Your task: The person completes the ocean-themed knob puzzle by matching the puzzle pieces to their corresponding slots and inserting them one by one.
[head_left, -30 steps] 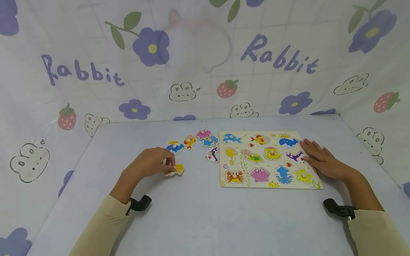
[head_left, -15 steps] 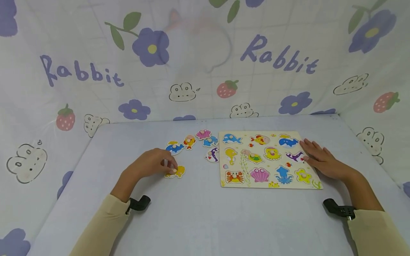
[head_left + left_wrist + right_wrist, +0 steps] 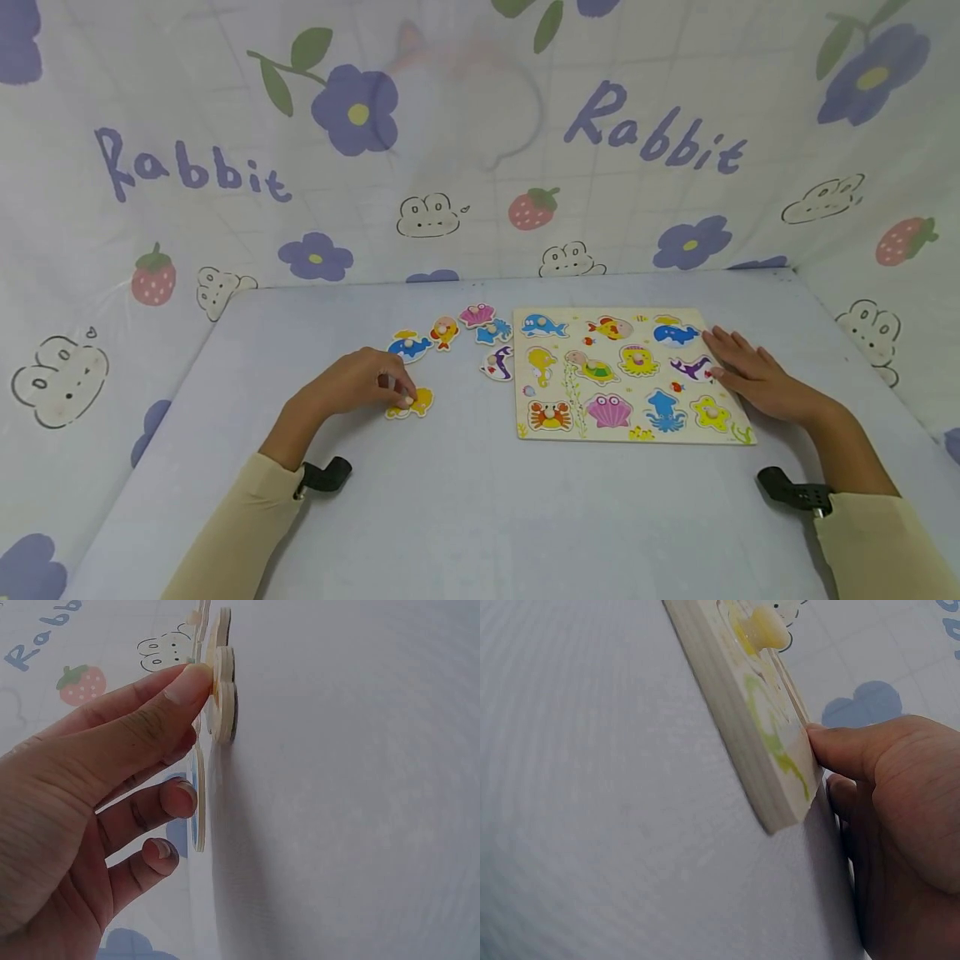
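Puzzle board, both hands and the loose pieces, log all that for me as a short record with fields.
Left hand: pinches a yellow piece, its full shape partly hidden by the fingers
Right hand: rests at the right edge of the puzzle board, thumb touching it
Knobbed pieces on board: light-blue whale, turtle, octopus, crab, starfish
Loose, between left hand and board: dark-blue whale, orange fish, pink shell, blue squid, purple piece
Surface: pale table

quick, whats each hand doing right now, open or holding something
Left hand: closed, pinching a yellow puzzle piece.
Right hand: open, touching the right edge of the puzzle board.
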Available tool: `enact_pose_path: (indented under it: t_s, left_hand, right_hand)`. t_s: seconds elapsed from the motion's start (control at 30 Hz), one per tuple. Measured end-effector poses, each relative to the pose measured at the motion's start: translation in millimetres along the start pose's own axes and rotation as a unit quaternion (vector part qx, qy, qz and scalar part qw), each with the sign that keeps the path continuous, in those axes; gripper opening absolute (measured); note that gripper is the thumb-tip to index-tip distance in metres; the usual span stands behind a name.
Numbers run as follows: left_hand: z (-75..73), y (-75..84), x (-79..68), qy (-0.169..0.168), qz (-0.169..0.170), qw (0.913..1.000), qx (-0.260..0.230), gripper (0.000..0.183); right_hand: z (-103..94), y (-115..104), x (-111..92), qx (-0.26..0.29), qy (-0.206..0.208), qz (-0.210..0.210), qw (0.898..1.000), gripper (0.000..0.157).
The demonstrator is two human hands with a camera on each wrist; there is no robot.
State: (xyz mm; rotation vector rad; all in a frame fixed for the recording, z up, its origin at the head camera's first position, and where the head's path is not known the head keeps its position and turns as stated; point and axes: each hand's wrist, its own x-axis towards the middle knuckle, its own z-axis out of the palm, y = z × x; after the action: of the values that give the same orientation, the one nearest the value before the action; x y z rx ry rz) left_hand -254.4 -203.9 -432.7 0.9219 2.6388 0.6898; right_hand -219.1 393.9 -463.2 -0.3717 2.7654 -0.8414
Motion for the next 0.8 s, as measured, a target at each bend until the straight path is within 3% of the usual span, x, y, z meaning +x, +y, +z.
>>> enact_pose_path:
  t_s: [0.37,0.8]
  left_hand:
    - [-3.0,3.5,-0.6,-0.011,-0.002,0.9999,0.003,0.015]
    - [-11.2,15.3,-1.2,-0.013,0.017,0.9994,-0.027,0.013]
  right_hand:
    - [-0.3,1.3,1.2,0.0,0.0,0.0,1.0,0.069]
    - [-0.3,-0.6,-0.1,-0.001,0.003,0.0,1.0,0.068]
